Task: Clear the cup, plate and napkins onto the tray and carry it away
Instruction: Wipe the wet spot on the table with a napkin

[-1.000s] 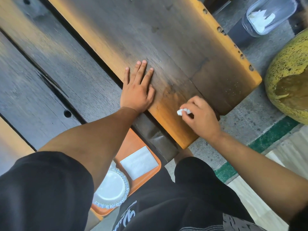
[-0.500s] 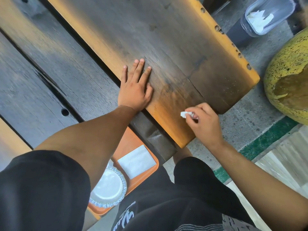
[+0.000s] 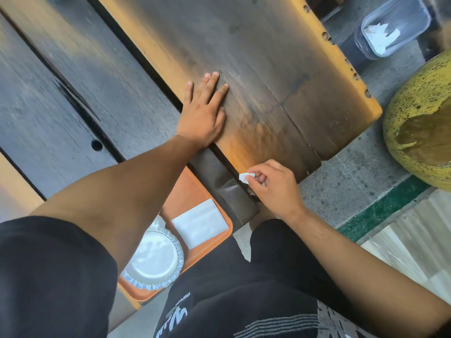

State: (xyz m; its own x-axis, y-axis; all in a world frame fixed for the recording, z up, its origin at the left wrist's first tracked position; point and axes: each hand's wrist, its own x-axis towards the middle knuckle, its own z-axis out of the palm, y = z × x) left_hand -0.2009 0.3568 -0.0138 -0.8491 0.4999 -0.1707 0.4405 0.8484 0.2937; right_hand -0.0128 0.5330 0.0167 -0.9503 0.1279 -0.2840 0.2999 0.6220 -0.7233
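Observation:
An orange tray (image 3: 190,189) sits below the table edge, partly hidden by my left forearm. On it lie a white plate with a frilled clear rim (image 3: 153,262) and a flat folded white napkin (image 3: 200,223). My left hand (image 3: 203,113) rests flat on the dark wooden table (image 3: 268,57), fingers straight. My right hand (image 3: 273,186) pinches a small crumpled white napkin (image 3: 245,177) at the table's near edge, above the tray's far end. No cup is visible.
A clear plastic bin (image 3: 395,23) holding white tissue stands on the concrete floor at the top right. A large yellow speckled pot (image 3: 422,118) sits at the right. A second dark plank (image 3: 61,93) lies to the left.
My right hand has drawn the crumpled napkin back off the tabletop toward the near edge and the tray. My left hand stays flat on the table.

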